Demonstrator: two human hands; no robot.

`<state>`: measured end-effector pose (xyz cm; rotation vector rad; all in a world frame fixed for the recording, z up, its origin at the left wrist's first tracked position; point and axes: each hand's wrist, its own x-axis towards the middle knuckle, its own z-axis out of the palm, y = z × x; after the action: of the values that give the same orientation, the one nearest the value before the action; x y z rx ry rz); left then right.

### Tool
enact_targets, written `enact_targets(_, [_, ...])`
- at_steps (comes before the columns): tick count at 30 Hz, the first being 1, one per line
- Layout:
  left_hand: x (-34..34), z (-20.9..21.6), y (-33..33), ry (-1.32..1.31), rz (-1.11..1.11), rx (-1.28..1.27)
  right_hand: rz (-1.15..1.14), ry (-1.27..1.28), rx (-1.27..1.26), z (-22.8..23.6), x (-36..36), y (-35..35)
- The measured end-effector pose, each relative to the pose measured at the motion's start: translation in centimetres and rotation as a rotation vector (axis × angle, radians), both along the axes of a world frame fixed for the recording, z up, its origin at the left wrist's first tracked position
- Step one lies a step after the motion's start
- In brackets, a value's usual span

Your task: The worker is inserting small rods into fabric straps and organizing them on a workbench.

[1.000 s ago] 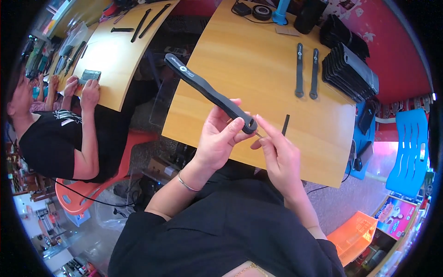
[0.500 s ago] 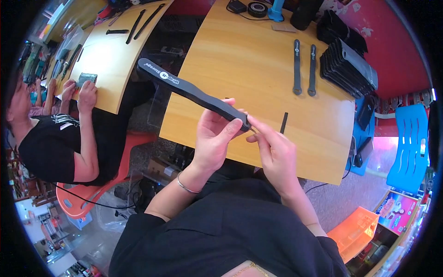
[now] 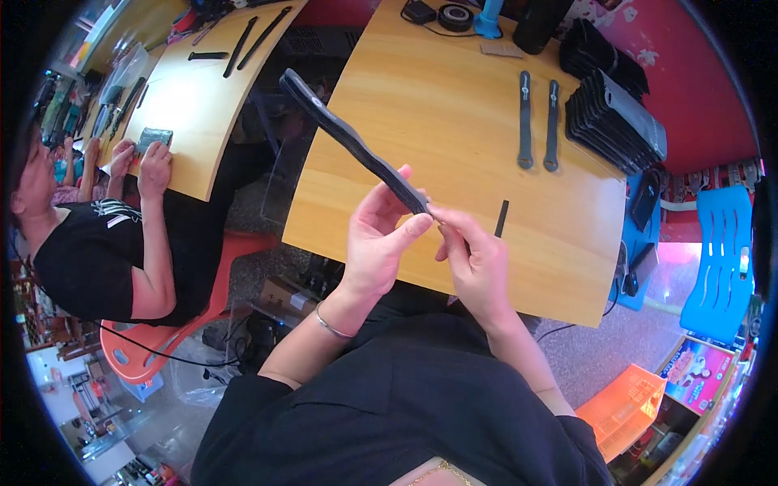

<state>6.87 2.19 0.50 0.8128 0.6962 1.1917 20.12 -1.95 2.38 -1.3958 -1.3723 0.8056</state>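
My left hand (image 3: 377,239) is closed around the near end of a stack of black storage straps (image 3: 350,139). The layered stack is tilted, its far end pointing up and left over the table's left edge. My right hand (image 3: 476,263) pinches at the same near end, its fingertips touching the straps; exactly what lies between those fingertips is hidden. Two more dark straps, a left one (image 3: 525,121) and a right one (image 3: 553,125), lie side by side on the wooden table (image 3: 438,105). A short black strip (image 3: 502,219) rests beyond my right hand.
Folded black pouches (image 3: 612,121) are stacked at the table's right edge, with a dark bundle (image 3: 600,61) behind. A tape roll (image 3: 455,17) and black cylinder (image 3: 539,24) stand at the back. To the left, a co-worker (image 3: 97,251) sits at another table (image 3: 190,113).
The stack has turned on its side, showing its layered edges instead of its printed face, and its far end has swung up and right. My right hand has shifted slightly left.
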Motion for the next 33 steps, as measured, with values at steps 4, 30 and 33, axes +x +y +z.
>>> enact_targets(4, [-0.1, 0.3, 0.2, -0.005, 0.0, -0.043, 0.002, -0.057, -0.012, -0.5, 0.2, 0.4])
enact_targets(30, [0.0, 1.0, 0.0, 0.091, -0.172, -0.128, 0.023, -0.042, 0.061, 1.7, 1.4, -0.2])
enact_targets(33, [0.0, 2.2, -0.4, 0.029, -0.183, -0.169, -0.001, -0.008, 0.097, 0.3, 1.6, 0.3])
